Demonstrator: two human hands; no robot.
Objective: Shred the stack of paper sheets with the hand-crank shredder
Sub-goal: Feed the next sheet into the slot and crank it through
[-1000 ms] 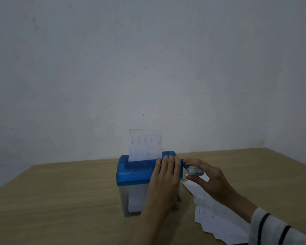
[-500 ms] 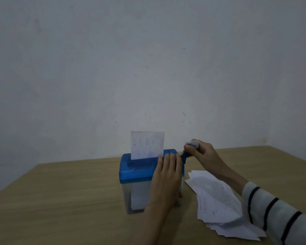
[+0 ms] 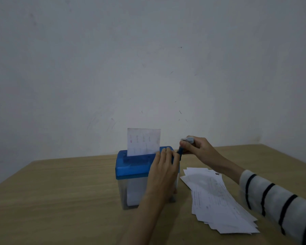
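1. Looking down, we see our left hand [image 3: 163, 171] laid flat over the right end of the hand-crank shredder's [image 3: 136, 167] blue lid, fingers straight and together.
2. Our right hand [image 3: 197, 147] grips the crank handle [image 3: 187, 139], fingers curled around it, above the shredder's right end.
3. One paper sheet [image 3: 143, 141] stands upright in the slot, its lower part inside.
4. White paper shows through the clear bin [image 3: 129, 193].
5. We have the stack of paper sheets [image 3: 217, 198] fanned out on the wooden surface [image 3: 60, 200], just right of the shredder.
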